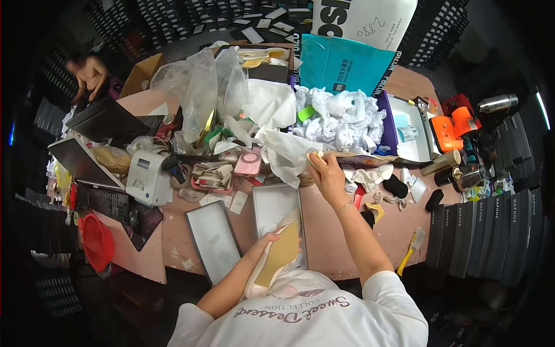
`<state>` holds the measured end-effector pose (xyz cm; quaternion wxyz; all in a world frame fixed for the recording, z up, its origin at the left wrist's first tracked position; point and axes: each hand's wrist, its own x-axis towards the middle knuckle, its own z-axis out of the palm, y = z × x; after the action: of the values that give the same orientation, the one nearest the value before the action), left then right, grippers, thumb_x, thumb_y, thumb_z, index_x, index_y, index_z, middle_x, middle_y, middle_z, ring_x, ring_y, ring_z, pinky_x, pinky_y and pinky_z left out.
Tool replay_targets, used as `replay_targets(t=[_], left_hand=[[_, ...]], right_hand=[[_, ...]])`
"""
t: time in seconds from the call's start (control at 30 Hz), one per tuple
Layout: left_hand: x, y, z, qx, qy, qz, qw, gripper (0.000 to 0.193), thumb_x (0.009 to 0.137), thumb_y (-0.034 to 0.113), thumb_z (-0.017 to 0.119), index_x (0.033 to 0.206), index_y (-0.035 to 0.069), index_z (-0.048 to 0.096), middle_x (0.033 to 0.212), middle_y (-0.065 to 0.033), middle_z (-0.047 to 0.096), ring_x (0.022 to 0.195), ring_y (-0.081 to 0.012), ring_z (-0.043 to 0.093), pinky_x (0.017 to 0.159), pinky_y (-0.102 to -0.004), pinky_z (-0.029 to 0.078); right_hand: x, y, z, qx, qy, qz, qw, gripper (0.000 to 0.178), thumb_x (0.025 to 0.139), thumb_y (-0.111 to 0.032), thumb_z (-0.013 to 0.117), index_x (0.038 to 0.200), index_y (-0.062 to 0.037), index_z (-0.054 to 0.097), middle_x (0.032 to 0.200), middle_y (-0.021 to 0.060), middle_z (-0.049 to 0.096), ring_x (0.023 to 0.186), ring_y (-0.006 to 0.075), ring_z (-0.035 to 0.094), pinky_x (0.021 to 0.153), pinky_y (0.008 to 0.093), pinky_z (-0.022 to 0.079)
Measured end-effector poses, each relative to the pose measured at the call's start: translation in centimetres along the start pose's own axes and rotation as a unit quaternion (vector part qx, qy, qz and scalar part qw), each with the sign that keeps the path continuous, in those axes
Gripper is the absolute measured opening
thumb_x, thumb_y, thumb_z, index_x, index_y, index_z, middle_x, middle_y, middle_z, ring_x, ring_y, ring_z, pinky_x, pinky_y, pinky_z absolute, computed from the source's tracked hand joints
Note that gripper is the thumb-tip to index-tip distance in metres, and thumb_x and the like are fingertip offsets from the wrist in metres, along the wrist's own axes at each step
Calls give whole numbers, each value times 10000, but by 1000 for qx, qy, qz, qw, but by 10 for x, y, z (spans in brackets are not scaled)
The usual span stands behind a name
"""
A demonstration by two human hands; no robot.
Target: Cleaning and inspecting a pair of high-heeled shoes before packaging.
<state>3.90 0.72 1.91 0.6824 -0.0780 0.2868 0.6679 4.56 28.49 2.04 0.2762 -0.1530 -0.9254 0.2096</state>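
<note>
Close to my body, my left hand (pixel 267 242) is closed around a pale shoe (pixel 279 254), its tan sole turned up toward me. Beneath and beyond the shoe lies an open grey shoebox (pixel 272 199), with a matching grey box half (pixel 214 234) to its left. My right hand (pixel 328 178) reaches out over the table, fingers pinched on something small and cream-coloured that I cannot make out. White tissue paper (pixel 284 156) hangs right beside those fingertips, below a heap of crumpled white paper (pixel 341 118).
A laptop (pixel 107 121), a label printer (pixel 147 179) and a red basin (pixel 97 243) stand left. Orange tape dispenser (pixel 454 130) and stacked dark shoeboxes (pixel 485 237) are at right. A yellow-handled brush (pixel 410 250) lies near the right edge. Another person (pixel 89 75) sits far left.
</note>
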Motion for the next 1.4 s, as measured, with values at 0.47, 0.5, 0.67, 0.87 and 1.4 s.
replay_targets(t=[0.47,0.5,0.67,0.87,1.4], left_hand=[[-21,4,-4,22,-60,64,996,760,801,369,534,1458,38,346,1358,-220,487,1152,-346,577,951,-474,503],[-24,3,-6,1,-80,75,994,762,817,388,530,1463,32,340,1364,-229,481,1152,-343,580,955,-460,506],[-32,-1,-3,8,-101,122,987,775,904,508,482,1469,1,325,1367,-261,477,1143,-329,597,958,-402,522],[-22,-3,-9,-1,-55,102,993,738,963,568,388,1477,41,338,1312,-249,517,1102,-355,612,937,-407,528],[-42,5,-4,67,50,180,980,697,976,539,426,1504,104,288,1247,-224,555,1031,-279,636,915,-384,518]], right_hand=[[-15,22,18,100,80,20,992,519,788,-42,709,1282,-116,570,1211,225,547,1079,413,566,922,421,474],[-18,16,4,89,105,4,990,507,798,-40,709,1282,-71,559,1198,222,557,1076,401,561,935,408,460],[-67,50,-34,481,293,309,766,343,953,-91,598,1280,-62,496,1068,91,606,845,160,618,778,321,573],[-106,75,-2,542,337,434,636,367,938,-86,616,1276,-91,472,1157,71,574,909,207,627,754,407,596],[-53,-64,-26,170,-63,73,981,213,944,-125,582,1106,9,616,913,190,595,847,368,584,753,417,477]])
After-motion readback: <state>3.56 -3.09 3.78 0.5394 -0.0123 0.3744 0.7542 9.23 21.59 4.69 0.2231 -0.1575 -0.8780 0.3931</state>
